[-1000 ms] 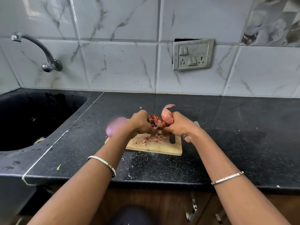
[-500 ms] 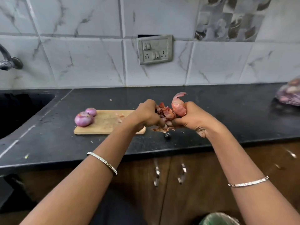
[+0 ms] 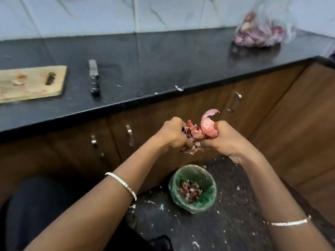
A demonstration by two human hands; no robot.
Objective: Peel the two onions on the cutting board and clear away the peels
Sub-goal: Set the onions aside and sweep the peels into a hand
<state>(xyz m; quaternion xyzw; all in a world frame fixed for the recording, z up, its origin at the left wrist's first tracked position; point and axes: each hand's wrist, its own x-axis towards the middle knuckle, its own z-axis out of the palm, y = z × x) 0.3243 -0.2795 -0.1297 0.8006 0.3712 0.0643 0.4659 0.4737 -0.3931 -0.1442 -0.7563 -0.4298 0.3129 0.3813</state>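
Observation:
A bundle of red onion peels (image 3: 199, 133) is cupped between my left hand (image 3: 174, 135) and my right hand (image 3: 224, 140), held in front of the cabinet doors and off the counter. A pink curl of peel sticks up beside my right hand. Below the hands, on the floor, stands a green-lined bin (image 3: 206, 203) with peels inside. The wooden cutting board (image 3: 59, 77) lies at the left of the black counter with a few peel scraps on it. The two onions are out of view.
A black-handled knife (image 3: 94, 78) lies on the counter (image 3: 163, 60) just right of the board. A clear bag of onions (image 3: 261, 31) sits at the far right by the wall. Brown cabinets with metal handles (image 3: 129, 135) stand under the counter. White scraps litter the dark floor.
Both hands carried the peels off the board, to the right and down past the counter edge. My view swung right and down, bringing the bin into sight and losing the onions.

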